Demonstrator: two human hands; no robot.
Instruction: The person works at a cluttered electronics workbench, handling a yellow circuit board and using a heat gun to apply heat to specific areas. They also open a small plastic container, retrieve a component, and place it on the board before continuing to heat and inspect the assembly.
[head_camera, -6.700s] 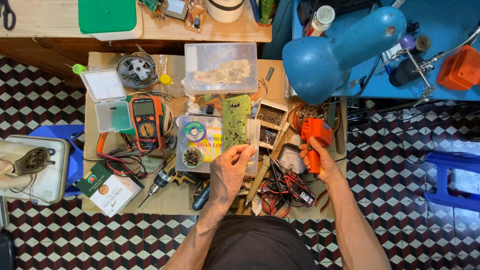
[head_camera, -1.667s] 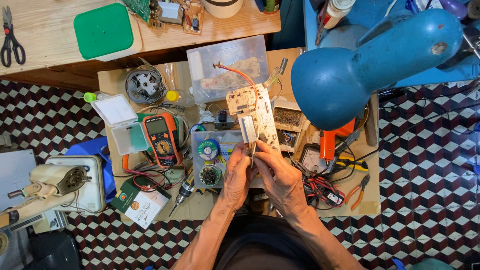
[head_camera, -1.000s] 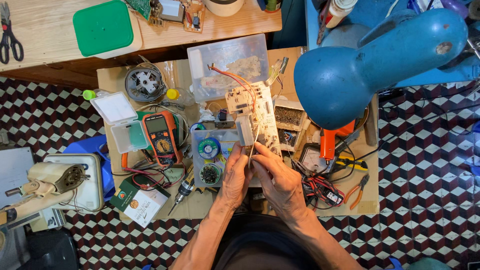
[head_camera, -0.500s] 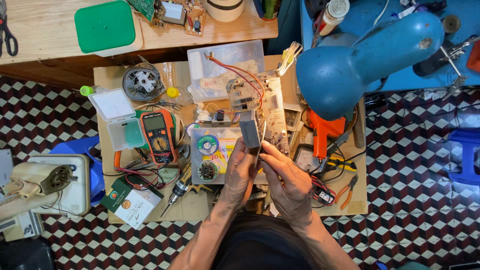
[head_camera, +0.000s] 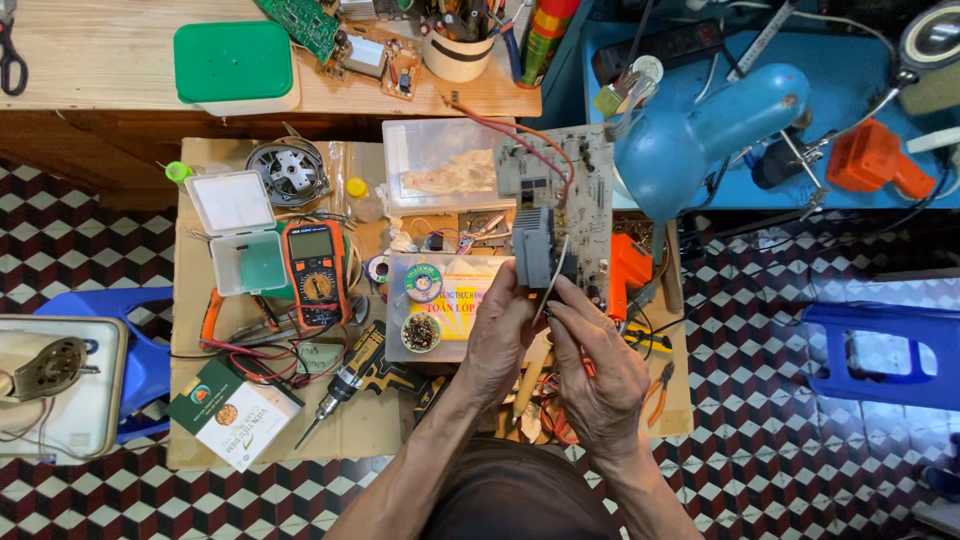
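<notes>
I hold a pale circuit board (head_camera: 572, 190) upright over the low work table (head_camera: 345, 440), component side toward me, with a grey transformer block (head_camera: 534, 245) near its lower end and red and orange wires looping off its top. My left hand (head_camera: 497, 335) grips the board's lower left edge by the transformer. My right hand (head_camera: 596, 365) pinches the lower right edge, fingertips by a thin white wire.
An orange multimeter (head_camera: 316, 273), open white box (head_camera: 240, 230), cordless screwdriver (head_camera: 350, 380), solder reels and a clear tub (head_camera: 440, 165) crowd the table. A blue lamp (head_camera: 700, 140) hangs at right over an orange tool (head_camera: 628, 272). Blue stools flank the table.
6.7 s ago my left hand held a green board and my right an orange tool. Since then both hands took up the pale board; in the last second it rose and tilted upright.
</notes>
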